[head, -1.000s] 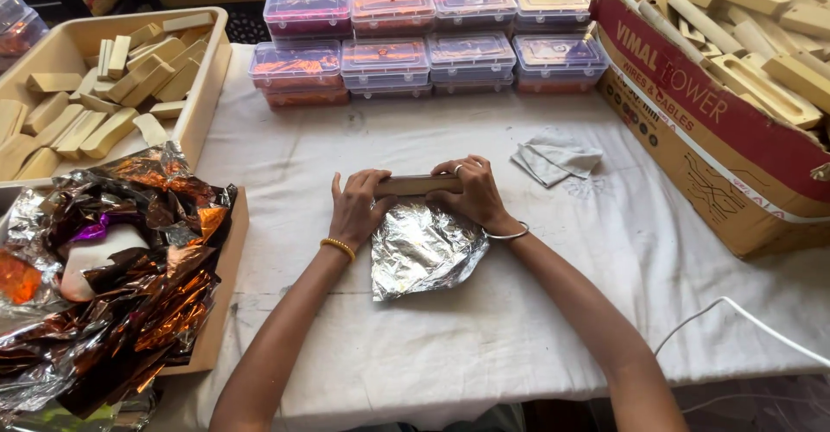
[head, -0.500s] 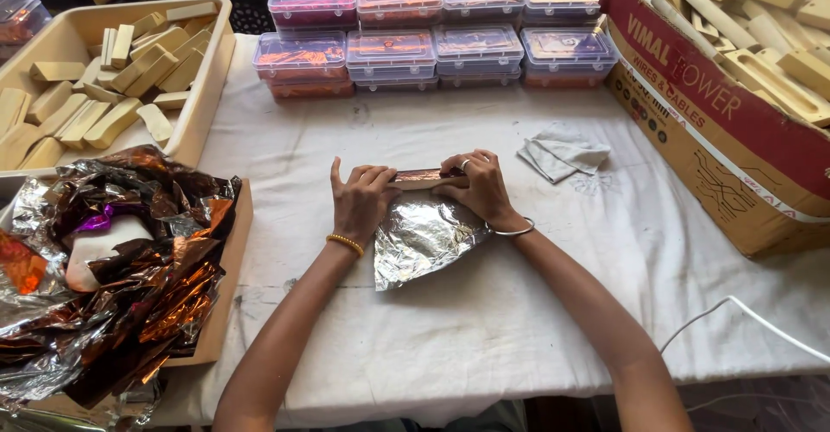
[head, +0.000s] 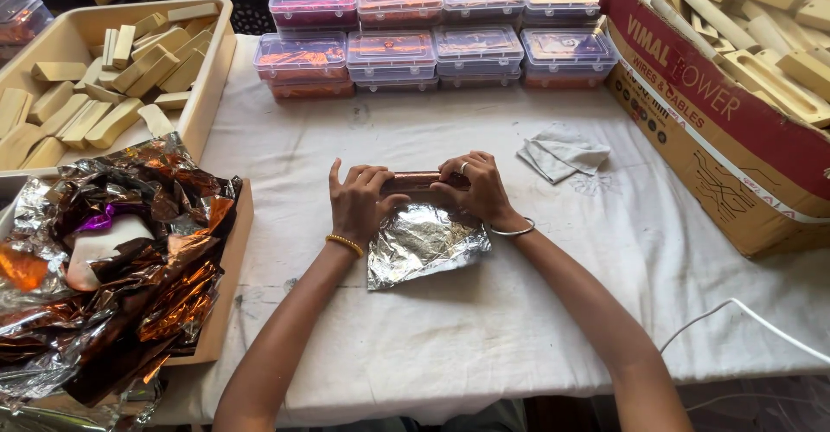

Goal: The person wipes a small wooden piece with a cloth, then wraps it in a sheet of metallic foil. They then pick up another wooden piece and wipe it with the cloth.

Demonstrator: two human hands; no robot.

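My left hand (head: 359,200) and my right hand (head: 474,187) both grip a long narrow block (head: 415,179) lying crosswise on the white cloth, one hand at each end. The block is partly covered in shiny copper-coloured foil. The loose part of the foil sheet (head: 422,243), silver side up, spreads toward me from under my hands. My fingers press the foil against the block.
A heap of crumpled copper and silver foil (head: 112,268) fills a tray at the left. Behind it a beige bin (head: 212,77) holds pale wooden blocks. Stacked clear plastic boxes (head: 432,38) line the back. A cardboard box (head: 726,138) of wooden pieces stands at right; a folded grey cloth (head: 560,155) lies near it.
The block has been rolled so that foil now covers its top. The loose foil sheet has drawn up shorter toward my hands.
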